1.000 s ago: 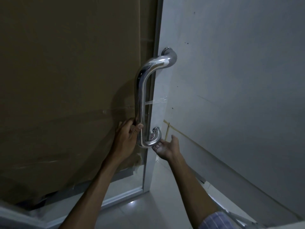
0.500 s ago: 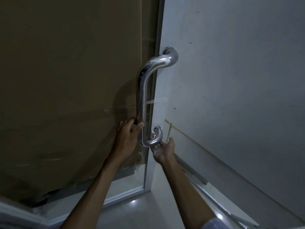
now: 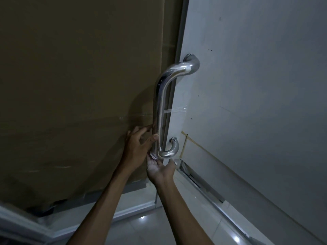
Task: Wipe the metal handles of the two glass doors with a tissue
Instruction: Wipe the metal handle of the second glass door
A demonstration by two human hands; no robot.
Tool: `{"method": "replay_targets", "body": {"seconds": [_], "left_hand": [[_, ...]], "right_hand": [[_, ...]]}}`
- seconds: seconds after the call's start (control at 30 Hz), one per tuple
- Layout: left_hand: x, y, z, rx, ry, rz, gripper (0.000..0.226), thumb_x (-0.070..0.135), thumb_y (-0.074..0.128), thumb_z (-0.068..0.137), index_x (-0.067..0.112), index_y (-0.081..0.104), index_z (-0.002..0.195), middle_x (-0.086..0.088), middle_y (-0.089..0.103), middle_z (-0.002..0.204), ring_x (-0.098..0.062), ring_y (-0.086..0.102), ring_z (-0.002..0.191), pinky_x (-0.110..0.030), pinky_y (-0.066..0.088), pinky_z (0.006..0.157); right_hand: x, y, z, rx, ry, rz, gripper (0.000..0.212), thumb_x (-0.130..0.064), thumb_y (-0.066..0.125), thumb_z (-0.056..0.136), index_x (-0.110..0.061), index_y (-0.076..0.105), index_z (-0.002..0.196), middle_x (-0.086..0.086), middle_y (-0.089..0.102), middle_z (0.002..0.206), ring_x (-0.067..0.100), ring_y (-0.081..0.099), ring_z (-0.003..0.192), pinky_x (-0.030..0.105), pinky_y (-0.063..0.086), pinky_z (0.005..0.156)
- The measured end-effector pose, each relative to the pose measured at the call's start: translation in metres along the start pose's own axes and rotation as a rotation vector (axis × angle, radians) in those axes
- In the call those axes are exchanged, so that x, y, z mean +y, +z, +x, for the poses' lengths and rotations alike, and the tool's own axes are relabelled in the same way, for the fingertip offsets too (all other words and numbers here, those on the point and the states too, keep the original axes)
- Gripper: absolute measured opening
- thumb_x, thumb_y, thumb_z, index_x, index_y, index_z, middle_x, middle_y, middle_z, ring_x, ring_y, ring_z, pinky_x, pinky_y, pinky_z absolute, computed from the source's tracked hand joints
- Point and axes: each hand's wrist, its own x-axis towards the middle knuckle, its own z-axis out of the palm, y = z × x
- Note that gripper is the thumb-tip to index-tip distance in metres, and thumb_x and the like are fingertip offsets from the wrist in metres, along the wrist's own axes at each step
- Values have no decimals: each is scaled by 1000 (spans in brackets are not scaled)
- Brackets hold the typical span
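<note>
A polished metal handle (image 3: 159, 103) stands upright on the edge of a glass door (image 3: 247, 85), curving into the glass at top and bottom. My left hand (image 3: 136, 147) is against the lower part of the bar, thumb on its front and fingers behind. A small white tissue (image 3: 153, 155) shows at the handle's bottom bend, between the two hands. Just under that bend is my right hand (image 3: 160, 169), palm up with fingers apart, fingertips touching the tissue. Which hand holds the tissue I cannot tell.
A second glass door (image 3: 79, 85), covered with brown paper, fills the left side. Strips of clear tape (image 3: 177, 109) cross the gap behind the handle. A metal floor track (image 3: 200, 183) runs off to the right. The tiled floor (image 3: 141, 232) lies below.
My right hand has shifted left, from under the handle's lower mount to under its bottom bend. The white tissue is now visible there. My left hand stays low on the bar.
</note>
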Motion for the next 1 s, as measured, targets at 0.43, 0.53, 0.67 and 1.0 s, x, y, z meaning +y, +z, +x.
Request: {"method": "replay_targets", "body": {"seconds": [0.43,0.53,0.67,1.0], "left_hand": [[-20,-19,-39,-30,-138,-73,20,10,68,98,28,73,104,9,73,108,-1,67,97,-20,53,85],[-18,-9,-44,-74,-181,-117,25,10,71,94,34,70,100,10,72,104,7,66,90,-14,51,78],[-15,4,-48,-64,-248,-167,21,10,75,93,24,64,104,9,70,97,7,65,82,-16,51,75],[-19,19,-58,-107,-415,-279,16,31,70,99,21,72,87,3,77,79,-6,71,71,-18,51,61]], "right_hand": [[-2,2,-9,-48,93,67,82,-56,51,102,18,49,136,41,58,132,52,53,132,57,39,118],[-6,1,-15,-72,126,28,78,-53,51,103,16,50,138,40,62,127,49,58,126,52,44,115],[-11,-1,-27,-86,165,-197,86,-64,42,100,11,50,141,34,60,136,43,57,132,46,37,120],[-18,-3,-55,-125,191,-462,89,-70,34,97,4,59,140,19,61,145,30,53,141,39,28,124]]}}
